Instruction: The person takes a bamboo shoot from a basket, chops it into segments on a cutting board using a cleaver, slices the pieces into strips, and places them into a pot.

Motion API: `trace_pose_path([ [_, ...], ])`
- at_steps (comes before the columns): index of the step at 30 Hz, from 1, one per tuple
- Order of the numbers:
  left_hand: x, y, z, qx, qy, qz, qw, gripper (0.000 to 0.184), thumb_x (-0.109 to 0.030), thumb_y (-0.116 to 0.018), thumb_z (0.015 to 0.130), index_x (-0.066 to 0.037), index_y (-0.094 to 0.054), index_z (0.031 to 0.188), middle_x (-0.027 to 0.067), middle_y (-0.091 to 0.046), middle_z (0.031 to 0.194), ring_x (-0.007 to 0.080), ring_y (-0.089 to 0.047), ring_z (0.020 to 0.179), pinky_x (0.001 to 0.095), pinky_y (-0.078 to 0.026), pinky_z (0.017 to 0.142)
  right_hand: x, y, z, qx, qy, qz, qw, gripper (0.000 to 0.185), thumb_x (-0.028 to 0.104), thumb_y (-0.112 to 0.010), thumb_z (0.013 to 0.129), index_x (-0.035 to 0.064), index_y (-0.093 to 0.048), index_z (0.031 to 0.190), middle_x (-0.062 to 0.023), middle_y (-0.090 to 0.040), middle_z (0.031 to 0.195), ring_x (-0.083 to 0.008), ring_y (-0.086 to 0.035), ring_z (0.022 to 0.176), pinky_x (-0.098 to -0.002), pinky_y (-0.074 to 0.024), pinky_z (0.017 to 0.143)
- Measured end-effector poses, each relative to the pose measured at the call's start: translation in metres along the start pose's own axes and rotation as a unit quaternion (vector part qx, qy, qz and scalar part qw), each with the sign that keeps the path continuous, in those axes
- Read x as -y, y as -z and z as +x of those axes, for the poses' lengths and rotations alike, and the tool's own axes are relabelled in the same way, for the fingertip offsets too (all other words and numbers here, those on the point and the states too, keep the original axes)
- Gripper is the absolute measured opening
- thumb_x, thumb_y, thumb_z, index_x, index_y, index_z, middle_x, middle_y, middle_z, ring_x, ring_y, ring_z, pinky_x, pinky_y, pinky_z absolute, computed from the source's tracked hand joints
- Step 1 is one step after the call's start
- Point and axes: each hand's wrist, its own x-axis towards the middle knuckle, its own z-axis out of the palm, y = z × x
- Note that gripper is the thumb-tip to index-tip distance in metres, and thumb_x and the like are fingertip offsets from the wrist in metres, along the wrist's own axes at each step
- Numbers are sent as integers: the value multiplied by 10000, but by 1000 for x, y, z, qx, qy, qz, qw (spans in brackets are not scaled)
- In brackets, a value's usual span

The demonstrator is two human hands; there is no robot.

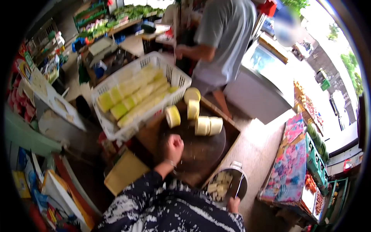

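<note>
My left hand (pixel 176 149) is curled closed above a dark round chopping board (pixel 193 154), with nothing visible in it. Low on the right, my right hand (pixel 233 205) grips a knife (pixel 239 186), its blade a thin bright line over a metal pot (pixel 236 165). Pale cut chunks (pixel 218 187) fill part of that pot. Along the board's far side are several thick, pale yellow round pieces of a vegetable whose kind I cannot tell, among them an upright piece (pixel 172 116) and a row lying sideways (pixel 208 126).
Beyond the board, a white plastic crate (pixel 104 125) holds long yellow-green pieces (pixel 135 96). A person in a grey shirt (pixel 228 34) stands behind it. A white chest freezer (pixel 255 92) is at right, and a produce stand with a patterned cover (pixel 284 174) nearer.
</note>
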Motion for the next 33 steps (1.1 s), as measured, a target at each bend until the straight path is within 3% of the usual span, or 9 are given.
trace_pose_path([
  [5, 36, 19, 37, -107, 9, 69, 992, 480, -186, -735, 673, -42, -455, 1035, 109, -491, 933, 199, -487, 779, 318, -437, 696, 93, 24, -11, 36, -91, 57, 994, 120, 78, -492, 817, -26, -549, 806, -14, -541, 645, -103, -441, 512, -273, -363, 447],
  [11, 15, 0, 76, -46, 7, 155, 987, 726, -435, -759, 614, 10, -439, 1090, 213, -549, 989, 375, -517, 940, 438, -425, 809, 175, 16, -3, 54, 40, 79, 995, 136, 119, -524, 879, -8, -568, 864, 18, -537, 661, -55, -451, 575, -219, -380, 526],
  [16, 13, -23, 99, -51, 40, 266, 962, 653, -465, -742, 592, 5, -484, 965, 189, -574, 932, 363, -554, 889, 440, -450, 782, 219, -8, -8, 102, 122, 71, 985, 113, 86, -545, 863, -4, -586, 916, 18, -573, 688, -52, -491, 607, -213, -411, 552],
  [20, 20, -14, 102, -77, 95, 283, 951, 473, -324, -726, 573, -1, -522, 852, 169, -595, 801, 346, -603, 735, 429, -491, 665, 246, -24, -16, 200, 144, 20, 969, 155, 105, -560, 856, -6, -597, 958, -21, -614, 710, -61, -520, 630, -219, -431, 574],
  [23, 5, 19, 91, -47, 48, 43, 997, 441, -288, -745, 594, 7, -539, 849, 161, -618, 822, 290, -619, 722, 397, -490, 667, 260, -45, -16, 323, 103, 14, 941, 177, 110, -559, 865, -30, -588, 968, -19, -599, 712, -61, -500, 659, -227, -433, 585],
  [24, -1, 36, 80, 2, 107, 59, 993, 388, -227, -730, 663, 3, -552, 919, 110, -623, 834, 210, -615, 696, 345, -506, 641, 265, -55, -18, 351, 104, 62, 928, 181, 115, -562, 863, -38, -581, 956, -36, -586, 683, -64, -482, 649, -236, -424, 577],
  [26, -14, 68, 68, 92, 216, -223, 946, 370, -152, -699, 732, -39, -531, 1041, 59, -610, 916, 157, -614, 753, 293, -523, 667, 263, -78, -9, 415, 107, 5, 903, 189, 126, -564, 857, -46, -574, 934, -66, -566, 651, -75, -464, 634, -259, -415, 570],
  [28, -20, 89, 54, 110, 226, -294, 922, 364, -114, -665, 770, -61, -509, 1094, 45, -598, 957, 139, -603, 806, 285, -532, 693, 262, -108, -4, 440, 195, 10, 877, 215, 151, -567, 846, -52, -575, 916, -84, -556, 637, -120, -479, 601, -300, -420, 563],
  [33, -4, 114, 32, 98, 134, -231, 959, 431, -88, -721, 713, -22, -524, 1092, 27, -570, 968, 119, -551, 852, 275, -481, 765, 308, -126, 5, 481, 24, -41, 875, 208, 170, -585, 829, -24, -599, 903, -84, -548, 615, -108, -484, 548, -310, -414, 517],
])
